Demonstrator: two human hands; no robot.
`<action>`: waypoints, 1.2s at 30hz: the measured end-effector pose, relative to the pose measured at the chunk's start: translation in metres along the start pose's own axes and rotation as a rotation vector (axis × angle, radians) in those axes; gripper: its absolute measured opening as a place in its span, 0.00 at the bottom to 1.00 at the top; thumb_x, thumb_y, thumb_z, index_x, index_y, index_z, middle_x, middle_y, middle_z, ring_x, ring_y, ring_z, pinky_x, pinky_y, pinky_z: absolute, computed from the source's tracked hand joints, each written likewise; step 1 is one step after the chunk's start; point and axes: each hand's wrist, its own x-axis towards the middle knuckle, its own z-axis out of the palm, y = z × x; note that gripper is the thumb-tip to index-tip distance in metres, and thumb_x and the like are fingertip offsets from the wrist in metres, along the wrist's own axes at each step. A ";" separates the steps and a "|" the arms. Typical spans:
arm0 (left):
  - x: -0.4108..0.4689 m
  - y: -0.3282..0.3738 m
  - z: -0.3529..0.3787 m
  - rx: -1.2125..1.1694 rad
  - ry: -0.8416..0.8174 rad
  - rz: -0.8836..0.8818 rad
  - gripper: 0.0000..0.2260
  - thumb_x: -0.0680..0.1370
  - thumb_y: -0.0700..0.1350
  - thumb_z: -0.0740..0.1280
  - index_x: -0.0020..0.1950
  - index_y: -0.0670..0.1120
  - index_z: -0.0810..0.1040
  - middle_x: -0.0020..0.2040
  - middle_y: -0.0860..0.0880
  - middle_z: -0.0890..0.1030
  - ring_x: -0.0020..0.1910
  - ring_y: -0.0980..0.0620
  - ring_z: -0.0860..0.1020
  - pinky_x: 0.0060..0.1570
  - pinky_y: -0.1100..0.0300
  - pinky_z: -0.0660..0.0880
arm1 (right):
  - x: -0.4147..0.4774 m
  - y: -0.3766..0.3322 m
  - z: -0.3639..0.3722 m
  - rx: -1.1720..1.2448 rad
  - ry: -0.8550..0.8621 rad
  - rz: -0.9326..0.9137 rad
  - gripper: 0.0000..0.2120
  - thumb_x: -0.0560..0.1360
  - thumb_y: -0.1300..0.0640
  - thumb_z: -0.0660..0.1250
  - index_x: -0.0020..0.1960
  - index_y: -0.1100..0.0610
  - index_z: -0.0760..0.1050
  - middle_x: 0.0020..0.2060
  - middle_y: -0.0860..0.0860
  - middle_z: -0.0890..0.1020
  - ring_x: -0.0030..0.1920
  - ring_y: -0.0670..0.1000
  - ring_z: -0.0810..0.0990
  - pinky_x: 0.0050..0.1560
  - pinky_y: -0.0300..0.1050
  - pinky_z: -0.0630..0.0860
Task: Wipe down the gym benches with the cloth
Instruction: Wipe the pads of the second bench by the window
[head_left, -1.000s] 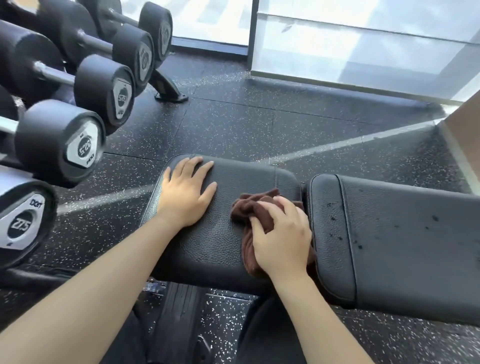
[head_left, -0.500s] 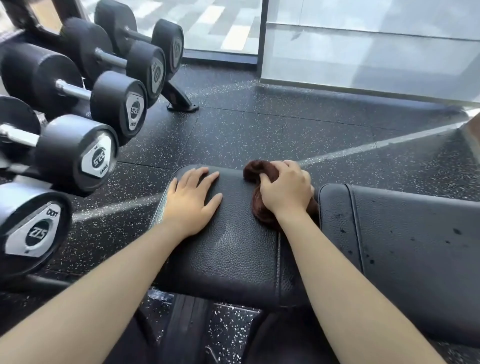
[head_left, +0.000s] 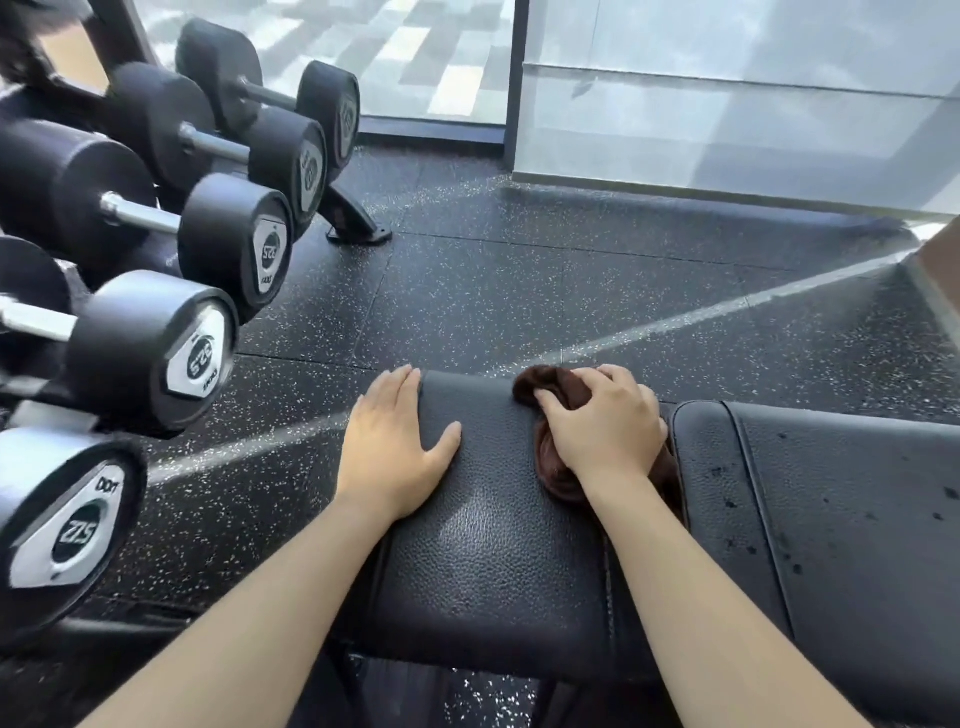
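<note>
A black padded gym bench lies across the lower part of the view, with a seat pad (head_left: 493, 551) on the left and a longer back pad (head_left: 852, 545) on the right. My left hand (head_left: 392, 449) lies flat, fingers apart, on the seat pad's far left corner. My right hand (head_left: 605, 423) presses a bunched dark brown cloth (head_left: 553, 470) onto the seat pad's far right edge, beside the gap between the pads. Dark specks dot the back pad.
A rack of black dumbbells (head_left: 150, 353) fills the left side, its foot (head_left: 358, 226) on the speckled rubber floor (head_left: 545, 291). Glass panels (head_left: 727, 98) close off the far side. A tan wall edge (head_left: 943, 265) shows at the right.
My right hand slid the cloth from the near middle of the seat pad to its far right edge. My left hand stayed planted on the pad.
</note>
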 end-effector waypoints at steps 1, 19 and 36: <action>0.001 -0.001 0.001 0.005 0.004 0.010 0.34 0.73 0.61 0.58 0.73 0.42 0.60 0.73 0.45 0.63 0.73 0.48 0.58 0.72 0.48 0.56 | 0.006 -0.004 0.002 -0.006 -0.001 0.014 0.21 0.67 0.34 0.66 0.55 0.43 0.78 0.62 0.46 0.75 0.61 0.56 0.71 0.58 0.54 0.68; -0.011 -0.009 -0.002 -0.108 0.072 0.012 0.34 0.75 0.59 0.61 0.73 0.40 0.59 0.74 0.44 0.61 0.74 0.48 0.57 0.72 0.58 0.50 | 0.025 -0.047 0.010 -0.219 -0.109 -0.037 0.21 0.70 0.32 0.62 0.54 0.44 0.78 0.55 0.51 0.80 0.59 0.59 0.74 0.58 0.57 0.68; -0.007 -0.010 -0.001 -0.143 0.097 0.037 0.32 0.73 0.58 0.62 0.70 0.39 0.62 0.71 0.43 0.65 0.71 0.46 0.60 0.71 0.57 0.52 | 0.002 -0.051 0.020 -0.040 -0.105 -0.318 0.18 0.71 0.36 0.65 0.55 0.44 0.79 0.56 0.46 0.79 0.57 0.57 0.75 0.58 0.53 0.72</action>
